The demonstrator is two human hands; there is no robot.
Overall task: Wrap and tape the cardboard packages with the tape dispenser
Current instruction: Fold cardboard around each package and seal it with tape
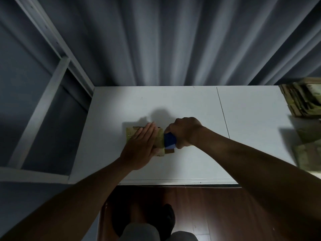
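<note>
Dim bluish light; the hands [161, 138] cast soft shadows forward, and the wide-angle edges bend and blur.

Left hand [139, 145] flat on package [159, 140]

Both bare arms reach forward. The left hand [139, 145] lies flat, fingers straight and together, pressing down; the right hand [184, 132] is curled in a tight grip, knuckles up.

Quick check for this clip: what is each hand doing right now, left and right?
Left hand: open, fingers straight, pressing flat on the cardboard package.
Right hand: closed around the blue tape dispenser at the package's right edge.
</note>
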